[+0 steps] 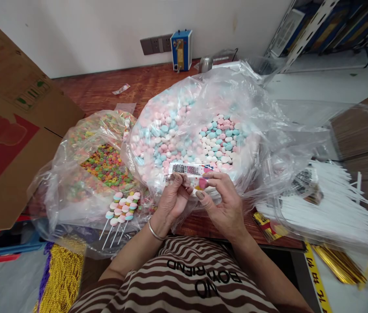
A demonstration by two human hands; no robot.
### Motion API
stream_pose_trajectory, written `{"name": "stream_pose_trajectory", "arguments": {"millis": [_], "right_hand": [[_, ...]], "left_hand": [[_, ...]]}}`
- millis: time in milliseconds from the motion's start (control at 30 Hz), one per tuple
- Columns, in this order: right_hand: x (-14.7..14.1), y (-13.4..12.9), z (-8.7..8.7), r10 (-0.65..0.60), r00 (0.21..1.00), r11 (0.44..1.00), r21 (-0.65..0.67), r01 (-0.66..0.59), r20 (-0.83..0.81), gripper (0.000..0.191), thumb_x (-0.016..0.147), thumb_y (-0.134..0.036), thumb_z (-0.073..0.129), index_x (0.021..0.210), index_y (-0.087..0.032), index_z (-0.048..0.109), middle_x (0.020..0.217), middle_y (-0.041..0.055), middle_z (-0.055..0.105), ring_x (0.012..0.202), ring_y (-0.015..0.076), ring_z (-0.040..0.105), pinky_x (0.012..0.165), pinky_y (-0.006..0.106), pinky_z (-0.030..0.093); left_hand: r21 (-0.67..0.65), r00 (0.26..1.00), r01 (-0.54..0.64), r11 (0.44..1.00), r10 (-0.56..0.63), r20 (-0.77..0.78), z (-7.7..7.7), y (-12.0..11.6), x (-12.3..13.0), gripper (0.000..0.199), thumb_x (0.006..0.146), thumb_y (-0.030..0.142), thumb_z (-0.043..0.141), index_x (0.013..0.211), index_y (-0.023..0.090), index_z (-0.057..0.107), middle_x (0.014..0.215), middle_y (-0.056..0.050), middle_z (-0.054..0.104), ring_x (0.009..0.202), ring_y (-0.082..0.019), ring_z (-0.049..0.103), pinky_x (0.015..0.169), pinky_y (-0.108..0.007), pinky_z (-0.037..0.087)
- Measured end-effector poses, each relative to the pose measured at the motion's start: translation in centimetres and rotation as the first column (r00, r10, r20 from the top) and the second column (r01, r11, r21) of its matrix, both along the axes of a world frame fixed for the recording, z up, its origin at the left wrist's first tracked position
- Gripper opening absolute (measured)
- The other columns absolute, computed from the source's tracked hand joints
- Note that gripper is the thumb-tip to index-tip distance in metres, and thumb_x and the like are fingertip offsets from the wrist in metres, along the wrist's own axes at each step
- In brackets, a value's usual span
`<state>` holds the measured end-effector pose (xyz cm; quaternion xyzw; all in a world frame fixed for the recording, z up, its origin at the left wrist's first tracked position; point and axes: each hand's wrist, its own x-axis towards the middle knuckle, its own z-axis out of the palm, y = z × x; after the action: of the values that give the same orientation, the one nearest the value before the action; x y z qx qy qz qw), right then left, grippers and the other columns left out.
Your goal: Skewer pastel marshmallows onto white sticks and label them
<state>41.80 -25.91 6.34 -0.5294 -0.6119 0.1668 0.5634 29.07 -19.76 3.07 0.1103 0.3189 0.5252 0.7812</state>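
A small printed plastic wrapper (188, 169) with white, red and yellow markings is held in front of me. My left hand (174, 198) pinches its left end between thumb and fingers. My right hand (224, 204) grips the right end, thumb below and fingers above. Just beyond both hands lies a big clear bag of pink, blue and white candies (218, 143). To the left, several candy skewers (123, 208) on white sticks rest on a clear bag holding small colourful ring-shaped pieces (108, 165).
A cardboard box (17, 117) stands at the left. White sticks (327, 204) fill a clear plastic container at the right. Gold twist ties (340, 263) lie at lower right, gold and purple strands (61, 274) at lower left. A blue device (181, 50) stands by the wall.
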Motion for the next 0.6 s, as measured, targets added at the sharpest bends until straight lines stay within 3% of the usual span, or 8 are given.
{"name": "stream_pose_trajectory", "arguments": {"millis": [100, 167, 233, 400, 533, 600], "right_hand": [[-0.2, 0.2, -0.7, 0.003, 0.999, 0.998, -0.061, -0.006, -0.050, 0.006, 0.096, -0.024, 0.063, 0.099, -0.023, 0.068, 0.117, 0.0089, 0.067, 0.113, 0.0231, 0.064, 0.096, 0.040, 0.054], [-0.2, 0.3, -1.2, -0.019, 0.998, 0.996, -0.089, 0.013, -0.060, 0.012, 0.098, -0.021, 0.058, 0.095, -0.023, 0.069, 0.115, 0.0085, 0.068, 0.112, 0.0220, 0.065, 0.096, 0.039, 0.054], [-0.1, 0.3, -1.6, -0.008, 0.999, 0.996, -0.090, 0.004, -0.048, 0.015, 0.099, -0.019, 0.056, 0.093, -0.023, 0.070, 0.116, 0.0082, 0.068, 0.113, 0.0213, 0.065, 0.097, 0.039, 0.054], [0.5, 0.2, -2.4, 0.098, 0.995, 0.994, 0.040, -0.098, -0.004, 0.019, 0.097, -0.015, 0.057, 0.105, -0.026, 0.070, 0.125, 0.0083, 0.066, 0.119, 0.0220, 0.064, 0.101, 0.041, 0.054], [0.6, 0.2, -2.3, 0.143, 0.990, 0.990, 0.001, -0.143, -0.016, 0.020, 0.094, -0.023, 0.065, 0.114, -0.026, 0.070, 0.140, 0.0113, 0.059, 0.131, 0.0266, 0.057, 0.108, 0.046, 0.050], [0.3, 0.2, -2.1, 0.112, 0.990, 0.993, -0.035, -0.115, -0.084, 0.018, 0.095, -0.027, 0.065, 0.112, -0.026, 0.071, 0.137, 0.0111, 0.062, 0.129, 0.0266, 0.059, 0.109, 0.047, 0.049]], "left_hand": [[0.105, 0.990, -0.035, 0.994, 0.049, -0.133, 0.3, -0.3, 0.2, 0.040, 0.053, 0.031, 0.098, 0.073, 0.014, 0.068, 0.070, 0.003, 0.064, 0.062, -0.007, 0.057, 0.057, -0.019, 0.045], [0.135, 0.981, 0.010, 0.991, 0.017, -0.194, 0.4, -0.4, 0.2, 0.037, 0.058, 0.031, 0.096, 0.078, 0.014, 0.070, 0.070, 0.003, 0.064, 0.060, -0.007, 0.057, 0.056, -0.019, 0.045], [0.107, 0.981, 0.047, 0.993, -0.026, -0.190, 0.6, -0.4, 0.1, 0.036, 0.059, 0.030, 0.096, 0.079, 0.014, 0.071, 0.068, 0.003, 0.063, 0.058, -0.006, 0.055, 0.054, -0.019, 0.044], [-0.061, 0.999, 0.004, 0.998, -0.006, -0.032, 0.8, 0.0, 0.1, 0.042, 0.050, 0.029, 0.099, 0.075, 0.015, 0.068, 0.071, 0.003, 0.067, 0.062, -0.007, 0.058, 0.062, -0.019, 0.050], [0.011, 0.994, -0.048, 0.999, 0.049, -0.096, 0.7, -0.2, 0.4, 0.042, 0.050, 0.030, 0.099, 0.070, 0.016, 0.065, 0.065, 0.005, 0.063, 0.059, -0.006, 0.056, 0.060, -0.019, 0.047], [0.086, 0.983, -0.073, 0.994, 0.087, -0.162, 0.7, -0.5, 0.6, 0.042, 0.051, 0.032, 0.099, 0.066, 0.015, 0.063, 0.063, 0.005, 0.060, 0.058, -0.006, 0.055, 0.059, -0.018, 0.046]]}}
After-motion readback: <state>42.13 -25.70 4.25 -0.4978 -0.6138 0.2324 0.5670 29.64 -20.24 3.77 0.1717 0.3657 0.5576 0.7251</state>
